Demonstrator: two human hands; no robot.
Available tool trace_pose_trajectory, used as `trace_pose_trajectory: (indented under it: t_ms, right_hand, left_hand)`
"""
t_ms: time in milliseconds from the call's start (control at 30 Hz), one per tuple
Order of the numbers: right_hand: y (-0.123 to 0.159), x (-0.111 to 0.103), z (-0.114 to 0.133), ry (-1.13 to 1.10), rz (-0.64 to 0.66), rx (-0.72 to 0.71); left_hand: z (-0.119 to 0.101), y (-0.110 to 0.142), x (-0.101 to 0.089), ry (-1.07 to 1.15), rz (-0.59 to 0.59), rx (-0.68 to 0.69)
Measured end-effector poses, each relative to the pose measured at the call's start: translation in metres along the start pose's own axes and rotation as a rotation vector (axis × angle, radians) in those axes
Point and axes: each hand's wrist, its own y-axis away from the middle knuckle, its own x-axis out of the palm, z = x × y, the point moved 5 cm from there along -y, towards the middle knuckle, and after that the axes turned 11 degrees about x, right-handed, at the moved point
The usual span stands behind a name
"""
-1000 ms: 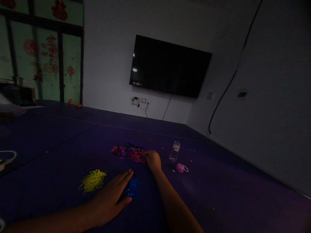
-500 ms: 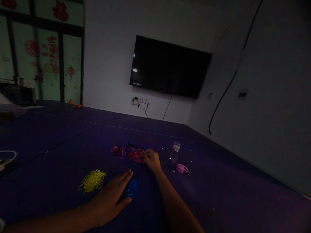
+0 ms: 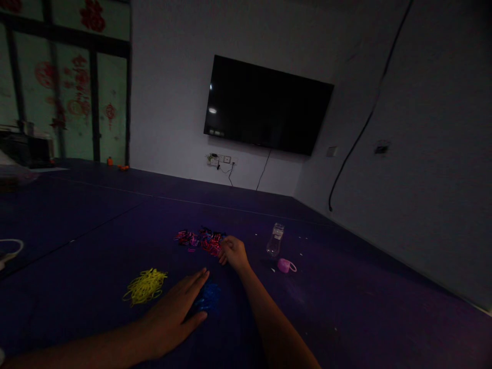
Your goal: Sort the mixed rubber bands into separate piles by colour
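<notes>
My left hand (image 3: 177, 312) lies on the purple surface, fingers stretched and thumb apart, around the left side of a pile of blue rubber bands (image 3: 209, 297). Left of it sits a loose pile of yellow rubber bands (image 3: 145, 287). My right hand (image 3: 234, 253) is at the right edge of a mixed pile of small pink, red and dark bands (image 3: 209, 241), its fingers curled and pinched together. Whether a band is between those fingertips is too dark and small to tell. A smaller cluster of pink and dark bands (image 3: 186, 238) adjoins the mixed pile on the left.
Right of my right hand stands a clear plastic bottle (image 3: 275, 240), with a pink cap with a loop (image 3: 286, 265) in front. Small white scraps dot the surface. A white cable (image 3: 13, 248) lies at the left edge. A television (image 3: 268, 105) hangs on the far wall.
My right hand has shifted slightly left and toward me along the mixed pile's right edge, its fingers now pointing lower. My left hand has stayed in place by the blue bands.
</notes>
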Motion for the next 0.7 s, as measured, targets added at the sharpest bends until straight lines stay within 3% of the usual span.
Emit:
trace_pose_trajectory:
  t_ms: [233,500,600,700]
  right_hand:
    - [0.0,-0.001,0.006,-0.079,0.007,0.004]
    - [0.024,0.022,0.01,-0.015,0.679,0.219]
    - [0.033,0.026,0.016,0.036,0.81,0.282]
    - [0.036,0.027,0.02,0.032,0.854,0.302]
  left_hand:
    - [-0.003,0.001,-0.001,-0.001,-0.001,0.008]
    - [0.002,0.002,0.002,0.005,-0.079,0.04]
    - [0.002,0.002,0.003,0.01,-0.084,0.039]
    - [0.001,0.001,0.001,0.02,-0.07,0.022]
